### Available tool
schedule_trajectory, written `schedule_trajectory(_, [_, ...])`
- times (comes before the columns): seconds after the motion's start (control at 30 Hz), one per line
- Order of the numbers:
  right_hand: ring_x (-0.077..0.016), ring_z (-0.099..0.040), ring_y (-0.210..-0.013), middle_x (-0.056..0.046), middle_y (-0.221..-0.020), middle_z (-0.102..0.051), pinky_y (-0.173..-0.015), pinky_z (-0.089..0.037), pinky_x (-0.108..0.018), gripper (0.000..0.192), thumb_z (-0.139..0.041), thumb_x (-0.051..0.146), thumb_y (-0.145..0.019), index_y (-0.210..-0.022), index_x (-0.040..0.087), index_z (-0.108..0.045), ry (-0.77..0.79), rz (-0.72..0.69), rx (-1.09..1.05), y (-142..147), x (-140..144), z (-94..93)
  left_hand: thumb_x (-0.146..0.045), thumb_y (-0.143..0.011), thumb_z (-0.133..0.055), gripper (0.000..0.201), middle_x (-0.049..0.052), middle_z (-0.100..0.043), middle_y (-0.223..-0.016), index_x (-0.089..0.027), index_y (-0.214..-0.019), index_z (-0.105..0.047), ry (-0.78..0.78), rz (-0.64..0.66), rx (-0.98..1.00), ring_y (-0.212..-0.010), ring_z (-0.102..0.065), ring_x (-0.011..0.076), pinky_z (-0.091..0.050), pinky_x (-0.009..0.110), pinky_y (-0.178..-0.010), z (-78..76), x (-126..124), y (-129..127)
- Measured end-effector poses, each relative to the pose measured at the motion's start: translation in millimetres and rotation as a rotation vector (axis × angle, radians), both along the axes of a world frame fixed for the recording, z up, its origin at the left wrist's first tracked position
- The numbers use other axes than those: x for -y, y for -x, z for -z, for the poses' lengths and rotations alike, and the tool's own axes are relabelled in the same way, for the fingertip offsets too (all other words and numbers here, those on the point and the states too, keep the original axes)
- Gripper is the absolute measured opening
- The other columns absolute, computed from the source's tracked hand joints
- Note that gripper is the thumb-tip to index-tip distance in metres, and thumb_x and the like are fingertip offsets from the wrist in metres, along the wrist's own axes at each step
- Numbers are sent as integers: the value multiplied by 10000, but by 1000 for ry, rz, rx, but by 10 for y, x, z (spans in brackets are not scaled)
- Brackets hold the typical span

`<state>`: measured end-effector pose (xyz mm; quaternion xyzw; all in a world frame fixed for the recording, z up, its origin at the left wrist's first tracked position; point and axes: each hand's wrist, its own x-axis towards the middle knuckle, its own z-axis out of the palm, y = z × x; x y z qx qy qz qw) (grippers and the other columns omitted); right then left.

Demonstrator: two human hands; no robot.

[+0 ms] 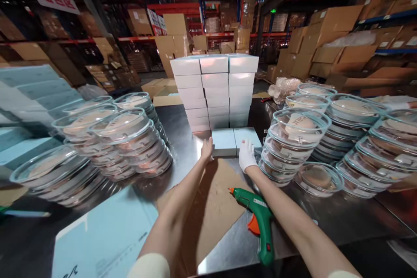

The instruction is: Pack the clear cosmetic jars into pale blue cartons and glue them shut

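At the worktop (325, 219) middle | bare left hand (206, 149), gloved right hand (246, 155) flank pale-blue boxes (235, 141), fingers flat, steadying them | glue gun (259, 219) parked near edge

Table (182, 126) is shiny brushed metal, pretty reflective. Round containers (130, 132) are clear glossy plastic. The pale blue boxes (224, 141) look like matt card, brown sheet (215, 200) is rough cardboard, and the glue gun (260, 221) is smooth green plastic. Right hand (246, 155) wears a white cloth glove.
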<state>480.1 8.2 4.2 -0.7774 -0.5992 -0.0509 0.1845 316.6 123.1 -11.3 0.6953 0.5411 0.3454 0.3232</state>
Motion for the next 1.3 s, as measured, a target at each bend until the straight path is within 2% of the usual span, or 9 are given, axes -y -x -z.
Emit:
schedule_trajectory(0.1, [-319,-441,-1520,-208,-1604,-500,-1253,-356,-465,509,-567,86,-940,-1447,94,-610,34,-191,-16,154,690,-52,-416,-998,-673,430,131,-627,-1428,-180,-1354,-633,-68,64,-114,-1300,-617,305,-488,577,-1121,-67,380,544])
schedule_trajectory(0.2, [-268,-692,-1232,-97,-1302,-746,-1075,-516,-390,267,-530,267,-1007,-1149,240,-754,64,-306,-83,244,1666,58,-374,-915,-740,301,179,-736,-1256,-188,-1151,-762,-108,183,-238,-1323,-605,390,-392,608,-1195,56,1175,1177])
schedule_trajectory(0.27, [-281,-774,-952,-94,-1051,-789,-841,-574,-378,275,-558,456,-1002,-1031,253,-739,177,-54,-172,273,2204,157,-372,-911,-702,317,197,-731,-1286,-197,-1165,-773,-149,232,-297,-1372,-559,440,-357,654,-1202,253,1857,1434])
schedule_trajectory(0.37, [-331,-786,-915,-145,-1191,-751,-722,-551,-382,495,-639,615,-908,-1204,219,-669,381,320,-298,305,2553,232,-395,-981,-592,354,139,-732,-1337,-270,-1280,-734,-229,335,-361,-1317,-620,385,-459,603,-1137,632,2767,1448])
schedule_trajectory(0.47, [-375,-765,-1037,-211,-1239,-733,-792,-524,-394,555,-654,543,-892,-1281,148,-642,454,336,-416,279,2490,248,-358,-1039,-513,446,125,-647,-1490,-271,-1464,-613,-354,252,-422,-1405,-572,370,-447,603,-1156,979,3264,1243])
schedule_trajectory(0.67, [-278,-762,-881,-91,-908,-804,-687,-480,-288,289,-704,467,-811,-890,193,-749,396,234,-584,-22,2468,288,-304,-1049,-528,556,132,-577,-1559,-260,-1599,-461,-509,195,-414,-1471,-526,349,-341,615,-1249,1266,3452,1207])
schedule_trajectory(1.03, [-266,-760,-962,-96,-991,-801,-775,-503,-285,308,-696,442,-841,-1022,196,-733,306,221,-542,248,2398,327,-301,-1038,-565,522,129,-629,-1509,-261,-1556,-509,-578,254,-330,-1449,-557,322,-372,615,-1251,1243,3517,1210])
schedule_trajectory(1.2, [-289,-757,-943,-106,-978,-787,-729,-462,-294,298,-683,467,-854,-985,200,-683,375,194,-473,277,2384,275,-370,-997,-637,488,107,-674,-1459,-319,-1479,-586,-499,129,-198,-1419,-584,331,-371,587,-1250,726,3445,1594])
schedule_trajectory(1.3, [-311,-759,-945,-118,-981,-782,-719,-453,-308,334,-655,477,-878,-1047,189,-663,424,185,-449,259,2381,274,-527,-964,-627,493,168,-691,-1399,-250,-1372,-649,-365,-454,-256,-1391,-583,399,-393,601,-1205,311,3134,2349])
